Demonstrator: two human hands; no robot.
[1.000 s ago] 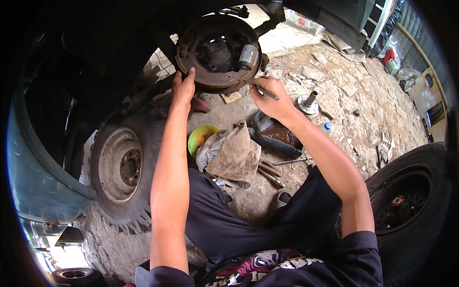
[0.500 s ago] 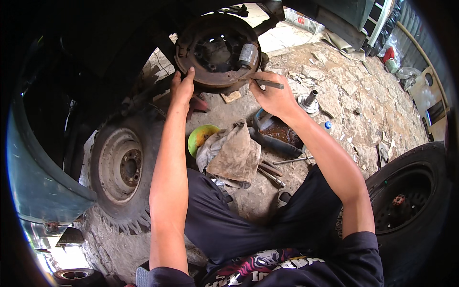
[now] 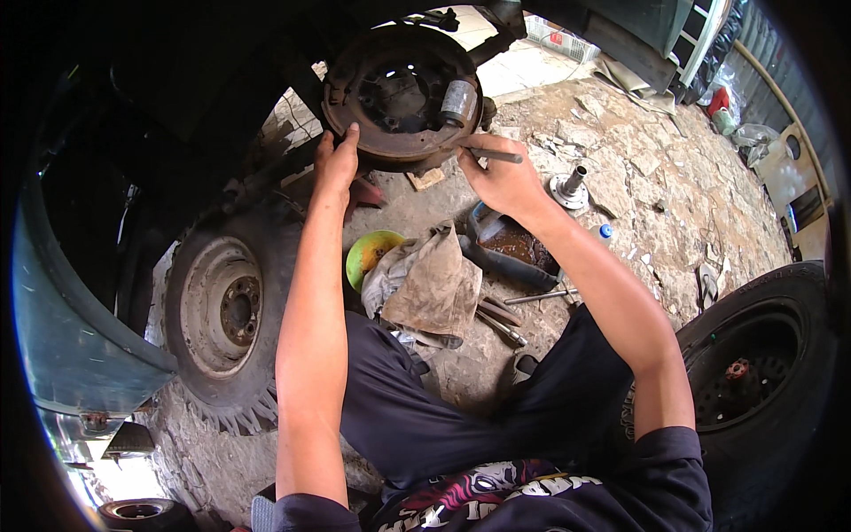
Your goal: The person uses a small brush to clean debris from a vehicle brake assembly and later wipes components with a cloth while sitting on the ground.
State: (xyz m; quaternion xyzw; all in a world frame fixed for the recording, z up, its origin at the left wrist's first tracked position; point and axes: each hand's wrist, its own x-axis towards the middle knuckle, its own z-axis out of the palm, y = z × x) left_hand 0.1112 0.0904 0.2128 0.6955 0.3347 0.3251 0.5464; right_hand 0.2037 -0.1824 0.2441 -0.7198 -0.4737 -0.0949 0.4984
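In front of me, under the vehicle, is a round, rusty brake plate (image 3: 377, 133) with a dark centre. At its lower left edge my left hand (image 3: 337, 168) grips the rim, thumb up along the front and the other fingers mostly hidden behind. Near the lower right edge my right hand (image 3: 507, 182) is closed around a thin, dark metal rod (image 3: 495, 155), which sticks out to the right; its other end is hard to make out at the rim. A grey cylinder (image 3: 457, 99), like a small can, sits against the plate's right side.
Below lie a green bowl (image 3: 358, 268), a dirty rag (image 3: 432, 288), a cut container of brown liquid (image 3: 523, 248) and metal tools (image 3: 503, 330). A flanged metal spindle (image 3: 572, 186) stands on broken stone flooring. Tyred wheels stand at left (image 3: 217, 310) and right (image 3: 753, 346).
Both hands keep their hold, with only a very slight shift. The rod in my right hand has tilted a little toward level.
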